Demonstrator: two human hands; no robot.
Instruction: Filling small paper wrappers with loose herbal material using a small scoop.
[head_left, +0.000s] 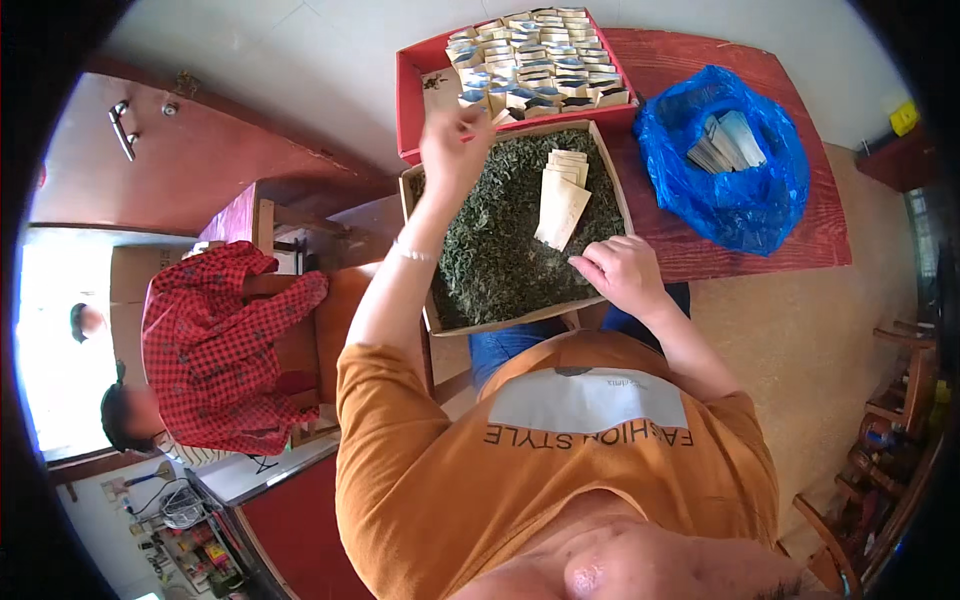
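My left hand (454, 146) is blurred over the near left corner of a red box (517, 124); whether its fingers hold anything cannot be made out. Rows of small upright paper packets (540, 60), several with dark contents at their mouths, fill most of that box. Below it, a shallow cardboard tray (611, 176) holds dark green dried leaves (487, 247). A fanned stack of flat cream paper packets (562, 202) lies on the leaves. Beside the stack, my right hand (626, 274) is loosely curled over the tray's right side. Its palm is hidden, and nothing shows in it.
A blue plastic bag (675, 157) with bundles of flat paper packets (727, 142) stands on the red wooden table (810, 232), right of the tray. To the left, a person in a red checked shirt (217, 345) is close by. Wooden furniture (900, 405) lines the far right.
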